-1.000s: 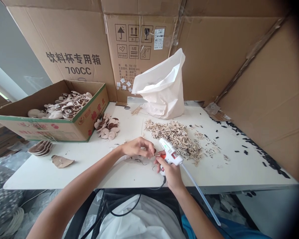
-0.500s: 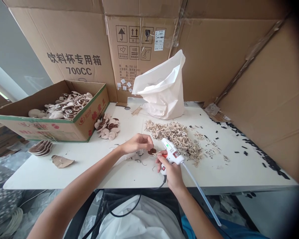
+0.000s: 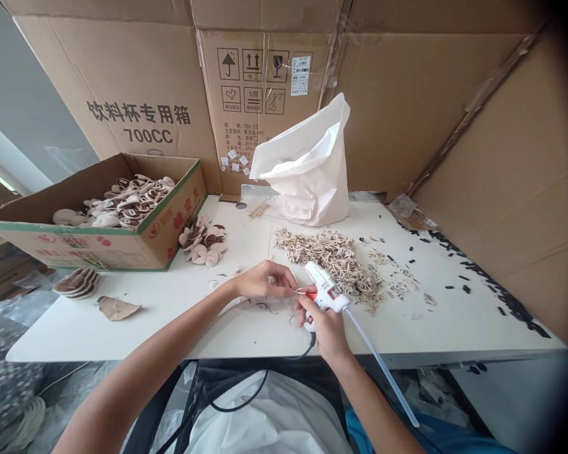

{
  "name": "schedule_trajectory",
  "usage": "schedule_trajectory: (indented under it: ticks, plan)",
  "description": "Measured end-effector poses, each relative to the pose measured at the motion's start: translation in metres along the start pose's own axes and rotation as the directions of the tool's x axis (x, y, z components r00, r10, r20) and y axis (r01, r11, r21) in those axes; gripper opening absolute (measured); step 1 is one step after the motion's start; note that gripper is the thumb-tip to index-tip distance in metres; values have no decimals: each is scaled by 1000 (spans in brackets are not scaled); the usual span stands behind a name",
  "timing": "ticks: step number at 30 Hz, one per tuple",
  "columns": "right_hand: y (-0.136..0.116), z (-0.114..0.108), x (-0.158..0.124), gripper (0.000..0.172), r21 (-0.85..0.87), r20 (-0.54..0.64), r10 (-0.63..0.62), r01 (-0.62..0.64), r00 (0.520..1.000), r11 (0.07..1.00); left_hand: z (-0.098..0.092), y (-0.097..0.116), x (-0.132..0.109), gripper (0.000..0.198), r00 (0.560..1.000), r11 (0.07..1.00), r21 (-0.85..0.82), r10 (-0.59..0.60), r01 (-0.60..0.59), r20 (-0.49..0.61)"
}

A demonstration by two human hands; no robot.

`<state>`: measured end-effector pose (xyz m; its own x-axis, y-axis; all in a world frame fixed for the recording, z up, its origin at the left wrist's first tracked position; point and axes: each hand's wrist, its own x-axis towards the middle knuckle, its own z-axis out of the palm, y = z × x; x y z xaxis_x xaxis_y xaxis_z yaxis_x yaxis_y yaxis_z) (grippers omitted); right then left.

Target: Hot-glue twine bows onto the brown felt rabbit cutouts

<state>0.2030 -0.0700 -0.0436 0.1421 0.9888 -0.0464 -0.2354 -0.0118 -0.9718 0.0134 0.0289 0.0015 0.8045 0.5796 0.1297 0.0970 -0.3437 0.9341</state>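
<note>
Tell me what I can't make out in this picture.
All in the head view:
- Anything the left hand may pinch: its own fingers hide it.
- Part of the glue gun: covered by the right hand.
- Depths of the white bag: its front wall hides them.
- Fine print on the label: too small.

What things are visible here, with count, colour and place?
Table: one, white, centre
Cardboard panels: several, brown, back and right
Carton: one, brown, green-rimmed, left
Rounded pieces: many, brown and pale, in and beside carton
Scrap: one, brown, left front
Bag: one, white, back
Short sticks: many, beige, centre
Bits: many, black, right
Glue gun: one, white, centre
Cord: one, black, lower centre
Left hand: one, bare, beside glue gun
Right hand: one, bare, holding glue gun
</note>
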Motion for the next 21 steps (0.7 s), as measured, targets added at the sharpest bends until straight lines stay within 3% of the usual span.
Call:
schedule_trajectory:
  ticks: [10,15,18,21]
  plan:
    - [1,-1,0,30,-13,3,-9,9,1000,1000,0,1,0,26,1000,1000,9,4,-4,-22]
    - [3,-2,1,29,-3,14,-19,19,1000,1000,-1,0,0,30,997,981,-188,-53,41,-59]
    - [2,-2,1,29,-8,13,-24,24,1000,1000,-6,0,-1,29,994,948,-318,-56,25,-89]
    - [1,-1,0,28,-5,15,-22,22,1000,1000,-14,0,-4,23,984,938,-346,-48,-16,-174]
